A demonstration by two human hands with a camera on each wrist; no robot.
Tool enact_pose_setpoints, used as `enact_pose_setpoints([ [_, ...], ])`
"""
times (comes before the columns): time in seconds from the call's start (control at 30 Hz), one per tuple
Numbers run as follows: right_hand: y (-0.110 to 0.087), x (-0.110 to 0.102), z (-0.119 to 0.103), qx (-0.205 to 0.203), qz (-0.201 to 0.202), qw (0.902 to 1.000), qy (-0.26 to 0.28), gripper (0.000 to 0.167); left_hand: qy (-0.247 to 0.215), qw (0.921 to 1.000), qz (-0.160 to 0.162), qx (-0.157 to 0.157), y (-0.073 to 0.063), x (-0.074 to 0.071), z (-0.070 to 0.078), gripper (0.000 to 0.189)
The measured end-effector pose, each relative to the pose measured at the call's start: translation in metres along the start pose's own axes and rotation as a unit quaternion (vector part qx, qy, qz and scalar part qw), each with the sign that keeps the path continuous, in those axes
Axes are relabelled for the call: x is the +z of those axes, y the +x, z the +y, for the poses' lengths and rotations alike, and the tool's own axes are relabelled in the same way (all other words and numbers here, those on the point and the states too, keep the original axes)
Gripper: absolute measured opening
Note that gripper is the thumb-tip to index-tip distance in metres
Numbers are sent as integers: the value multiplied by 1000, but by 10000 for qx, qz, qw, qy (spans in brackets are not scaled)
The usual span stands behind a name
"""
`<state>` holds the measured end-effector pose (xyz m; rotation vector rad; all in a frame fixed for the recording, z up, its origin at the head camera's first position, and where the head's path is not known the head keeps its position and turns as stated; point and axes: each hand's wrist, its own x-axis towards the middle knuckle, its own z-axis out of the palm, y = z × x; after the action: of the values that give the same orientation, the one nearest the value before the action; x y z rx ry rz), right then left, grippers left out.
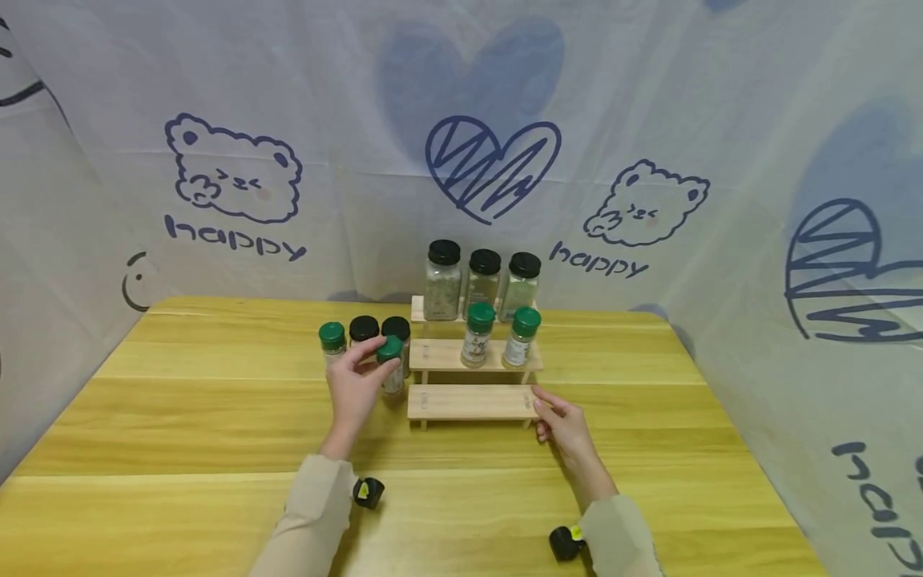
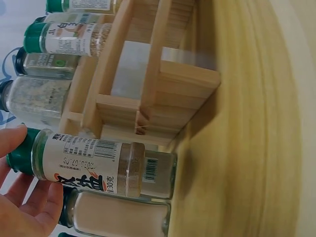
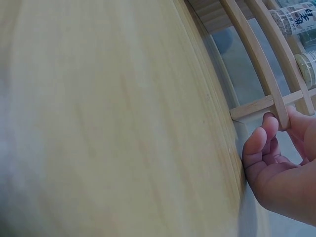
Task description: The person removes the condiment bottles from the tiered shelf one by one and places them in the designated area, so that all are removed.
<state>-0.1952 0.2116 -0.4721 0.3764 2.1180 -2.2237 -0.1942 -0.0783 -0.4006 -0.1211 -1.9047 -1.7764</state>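
Observation:
My left hand (image 1: 352, 383) pinches the green cap of a spice jar (image 2: 84, 160), left of the wooden tiered rack (image 1: 472, 403). In the left wrist view the jar has a white label with a barcode, and pale contents show at its base. At the rack's other side, my right hand (image 1: 566, 429) grips the right end of the lowest tier (image 3: 264, 74) between thumb and fingers. Two green-capped spice jars (image 1: 477, 340) stand on the middle tier. Three taller black-capped jars (image 1: 442, 290) stand on the top tier.
Left of the rack, two black-capped jars (image 1: 364, 327) and a green-capped jar (image 1: 332, 336) stand on the wooden table (image 1: 216, 417), partly hidden by my left hand. Behind the table hangs a pale printed cloth (image 1: 360, 200).

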Motion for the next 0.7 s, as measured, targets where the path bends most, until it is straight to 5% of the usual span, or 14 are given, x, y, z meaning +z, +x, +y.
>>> enact_pose_setpoints([
  [0.3, 0, -1, 0, 27, -21, 10000, -93, 34, 3, 9998, -4, -179, 1, 3, -32, 31],
  [0.7, -1, -1, 0, 17, -73, 10000, -48, 34, 38, 9987, -180, -479, -1, 3, -24, 30],
])
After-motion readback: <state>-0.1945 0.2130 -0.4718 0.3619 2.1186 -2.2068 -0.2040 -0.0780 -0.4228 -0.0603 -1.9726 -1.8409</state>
